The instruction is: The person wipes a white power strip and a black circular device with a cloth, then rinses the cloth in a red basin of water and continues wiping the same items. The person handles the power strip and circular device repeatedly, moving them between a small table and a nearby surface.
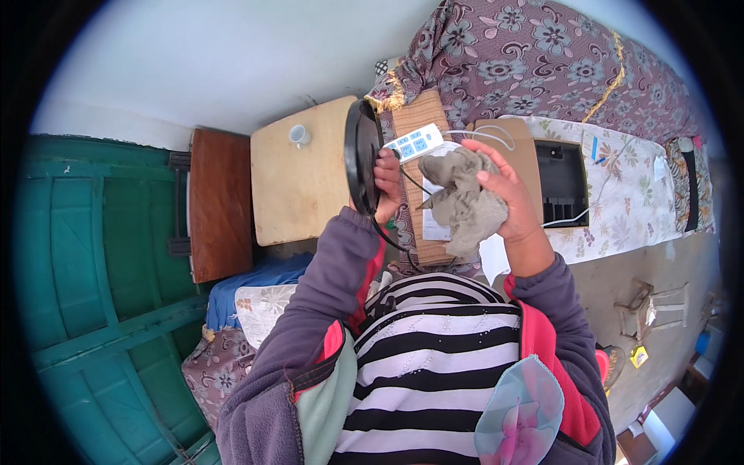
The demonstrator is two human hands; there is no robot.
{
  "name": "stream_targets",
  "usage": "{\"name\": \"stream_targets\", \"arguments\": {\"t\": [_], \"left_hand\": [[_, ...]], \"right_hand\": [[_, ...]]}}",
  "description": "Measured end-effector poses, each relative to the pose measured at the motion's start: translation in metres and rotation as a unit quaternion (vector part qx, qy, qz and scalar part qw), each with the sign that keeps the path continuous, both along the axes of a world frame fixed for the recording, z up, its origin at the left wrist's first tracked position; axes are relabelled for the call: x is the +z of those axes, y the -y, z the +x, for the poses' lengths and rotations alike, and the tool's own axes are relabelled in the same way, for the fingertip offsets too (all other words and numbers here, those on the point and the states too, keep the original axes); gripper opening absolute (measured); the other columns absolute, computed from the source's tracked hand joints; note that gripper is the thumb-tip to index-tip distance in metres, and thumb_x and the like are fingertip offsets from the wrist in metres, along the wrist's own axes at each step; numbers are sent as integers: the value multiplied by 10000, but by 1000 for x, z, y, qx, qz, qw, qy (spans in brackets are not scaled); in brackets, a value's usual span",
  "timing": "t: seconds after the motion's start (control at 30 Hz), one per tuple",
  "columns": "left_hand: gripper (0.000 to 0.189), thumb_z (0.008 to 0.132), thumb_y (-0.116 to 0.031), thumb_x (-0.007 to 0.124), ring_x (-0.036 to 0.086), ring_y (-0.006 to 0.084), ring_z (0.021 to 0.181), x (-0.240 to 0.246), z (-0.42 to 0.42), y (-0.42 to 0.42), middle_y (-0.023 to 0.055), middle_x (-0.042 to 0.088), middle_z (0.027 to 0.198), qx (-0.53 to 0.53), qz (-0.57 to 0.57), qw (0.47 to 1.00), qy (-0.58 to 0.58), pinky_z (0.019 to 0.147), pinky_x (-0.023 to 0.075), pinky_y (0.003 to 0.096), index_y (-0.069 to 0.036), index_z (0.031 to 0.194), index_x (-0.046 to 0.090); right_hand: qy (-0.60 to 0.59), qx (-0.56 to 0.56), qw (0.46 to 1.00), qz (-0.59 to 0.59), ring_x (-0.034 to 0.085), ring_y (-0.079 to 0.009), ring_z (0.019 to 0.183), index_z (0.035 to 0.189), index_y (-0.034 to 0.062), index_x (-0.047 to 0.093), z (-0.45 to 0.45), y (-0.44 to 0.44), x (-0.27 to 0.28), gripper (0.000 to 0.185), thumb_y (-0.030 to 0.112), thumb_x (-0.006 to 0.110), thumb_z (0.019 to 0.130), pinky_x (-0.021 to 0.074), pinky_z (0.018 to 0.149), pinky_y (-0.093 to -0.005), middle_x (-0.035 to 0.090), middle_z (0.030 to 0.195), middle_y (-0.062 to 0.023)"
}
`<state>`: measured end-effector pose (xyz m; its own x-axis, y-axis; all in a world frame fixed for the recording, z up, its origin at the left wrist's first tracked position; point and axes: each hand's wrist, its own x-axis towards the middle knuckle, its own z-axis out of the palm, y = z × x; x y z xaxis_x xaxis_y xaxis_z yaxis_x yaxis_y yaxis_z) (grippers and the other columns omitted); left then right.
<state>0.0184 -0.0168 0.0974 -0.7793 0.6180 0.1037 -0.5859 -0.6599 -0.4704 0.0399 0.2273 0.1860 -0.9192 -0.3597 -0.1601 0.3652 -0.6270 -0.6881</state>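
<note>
My left hand (388, 180) grips a round black object (363, 157), seen nearly edge-on and tilted upright; its kind is not plain. A black cord (385, 235) hangs from its lower end. To the right, my right hand (504, 189) holds a crumpled grey-brown cloth (465, 200), with the thumb and fingers on its upper right side. The cloth and the black object are apart. Behind and between them lies a white power strip (414, 144) with blue sockets. Beneath the cloth, a printed sheet (435, 225) rests on a brown ribbed mat (431, 250).
A white mug (300, 135) stands on a pale wooden board (302, 197) at the left. At the right, an open box with a black tray (561, 180) lies on a flowered cloth (616, 203). A wooden stool (639, 308) stands on the floor.
</note>
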Motion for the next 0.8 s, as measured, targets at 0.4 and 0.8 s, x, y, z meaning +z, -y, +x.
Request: {"name": "stream_targets", "arguments": {"t": [0.4, 0.8], "left_hand": [[121, 986, -168, 492, 557, 115, 687, -9, 15, -26, 19, 529, 809, -14, 13, 998, -64, 572, 493, 223, -56, 1031, 486], [181, 970, -143, 507, 588, 145, 821, -59, 21, -35, 56, 575, 929, 22, -65, 996, -59, 730, 518, 264, -27, 1104, 540]], "right_hand": [[-170, -86, 979, 72, 581, -109, 1025, 1263, 16, 511, 4, 9, 37, 384, 38, 596, 888, 466, 898, -260, 613, 1118, -63], [-509, -161, 773, 343, 607, -291, 925, 1080, 65, 615, 4, 69, 61, 305, 41, 667, 781, 479, 822, -368, 619, 991, -118]]}}
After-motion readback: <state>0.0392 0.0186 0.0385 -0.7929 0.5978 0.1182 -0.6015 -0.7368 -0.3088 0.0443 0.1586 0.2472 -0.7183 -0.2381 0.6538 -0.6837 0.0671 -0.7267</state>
